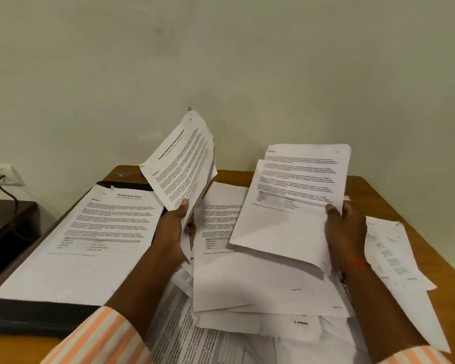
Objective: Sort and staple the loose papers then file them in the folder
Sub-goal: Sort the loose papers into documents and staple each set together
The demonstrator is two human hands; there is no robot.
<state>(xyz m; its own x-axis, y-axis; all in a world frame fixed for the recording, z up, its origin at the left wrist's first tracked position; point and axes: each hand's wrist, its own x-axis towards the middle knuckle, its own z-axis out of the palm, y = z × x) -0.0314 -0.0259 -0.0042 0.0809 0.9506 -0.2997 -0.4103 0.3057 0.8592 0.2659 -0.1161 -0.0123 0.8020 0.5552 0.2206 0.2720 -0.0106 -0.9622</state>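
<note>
Looks like you're mid-sort: your left hand (172,227) pinches the internship sheets (184,158) by the bottom edge and holds them up, while your right hand (346,227) grips more pages (286,206) by the side, over the loose pile (247,285). Next you'll want to match headings. The folder (37,316) lies left under the health report (90,237), near the table (378,190) edge, so room is tight.
</note>
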